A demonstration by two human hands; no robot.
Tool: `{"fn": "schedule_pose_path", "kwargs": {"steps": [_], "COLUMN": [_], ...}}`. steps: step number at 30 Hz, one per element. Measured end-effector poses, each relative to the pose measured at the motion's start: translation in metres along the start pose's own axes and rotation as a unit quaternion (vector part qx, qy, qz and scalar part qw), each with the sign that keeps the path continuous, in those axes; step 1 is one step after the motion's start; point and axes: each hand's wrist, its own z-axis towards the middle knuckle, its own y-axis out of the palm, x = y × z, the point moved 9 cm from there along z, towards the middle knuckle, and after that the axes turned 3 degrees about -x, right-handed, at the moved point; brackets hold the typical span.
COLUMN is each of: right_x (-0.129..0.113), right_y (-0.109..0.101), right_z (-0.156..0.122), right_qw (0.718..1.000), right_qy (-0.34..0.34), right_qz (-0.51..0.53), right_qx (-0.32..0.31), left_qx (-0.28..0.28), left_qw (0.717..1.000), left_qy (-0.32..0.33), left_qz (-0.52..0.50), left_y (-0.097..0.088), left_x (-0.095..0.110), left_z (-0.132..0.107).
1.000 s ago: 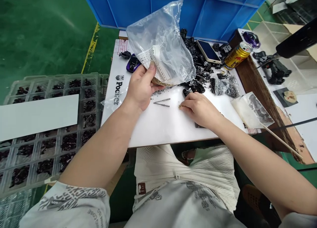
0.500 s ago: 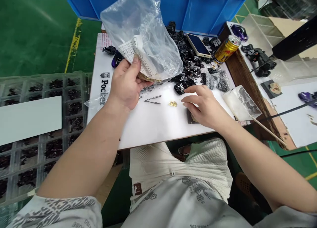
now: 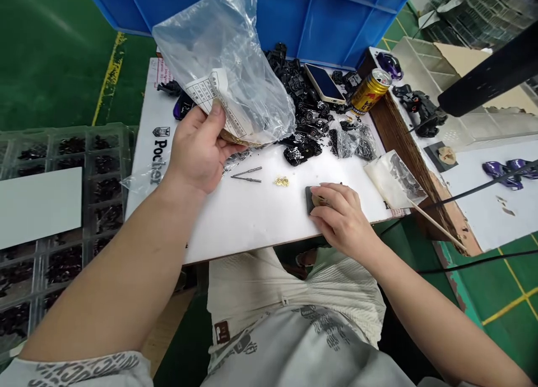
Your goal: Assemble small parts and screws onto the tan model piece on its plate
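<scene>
My left hand (image 3: 198,149) is closed on a clear plastic bag (image 3: 227,68) with a printed paper slip (image 3: 210,93) inside, held up above the white board (image 3: 252,213). My right hand (image 3: 341,216) rests on a small dark flat block (image 3: 310,198) near the board's front edge, fingers curled over it. A little heap of small gold parts (image 3: 281,181) lies on the board between the hands. Two thin metal pins (image 3: 247,175) lie just left of the gold parts.
A pile of black parts (image 3: 300,104), a phone (image 3: 323,83) and a yellow can (image 3: 370,91) sit at the back. A blue crate (image 3: 319,17) stands behind. Clear trays of black parts (image 3: 63,208) lie left. A small bag (image 3: 395,177) and stick (image 3: 437,224) lie right.
My right hand left the gold parts and drew back toward me onto the dark block. The left hand kept the bag raised. The view shifted rightward.
</scene>
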Motion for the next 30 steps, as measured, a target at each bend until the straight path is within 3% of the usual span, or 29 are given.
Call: {"fn": "schedule_pose_path", "kwargs": {"steps": [6, 12, 15, 19, 24, 30], "right_x": [-0.005, 0.010, 0.019, 0.037, 0.054, 0.056], "right_y": [0.000, 0.009, 0.005, -0.012, -0.017, -0.006], "right_z": [0.018, 0.052, 0.041, 0.001, -0.031, -0.029], "right_qw": [0.999, 0.996, 0.992, 0.975, 0.952, 0.957], "right_qy": [0.005, 0.050, 0.074, 0.113, 0.112, 0.099], "right_qz": [0.022, 0.033, 0.051, 0.059, 0.051, 0.083], "right_qx": [0.028, 0.064, 0.093, 0.180, 0.281, 0.258], "left_qx": [-0.028, -0.002, 0.017, 0.074, 0.184, 0.352], "left_qw": [0.999, 0.997, 0.996, 0.991, 0.970, 0.927], "left_qy": [0.024, 0.056, 0.060, 0.086, 0.145, 0.124], "left_qz": [-0.033, -0.056, -0.064, -0.072, -0.066, 0.031], "left_y": [-0.006, -0.013, -0.015, -0.027, -0.066, -0.128], "left_x": [-0.010, -0.006, -0.001, 0.011, 0.041, 0.074], "left_z": [0.010, 0.011, 0.011, 0.012, 0.011, 0.018]}}
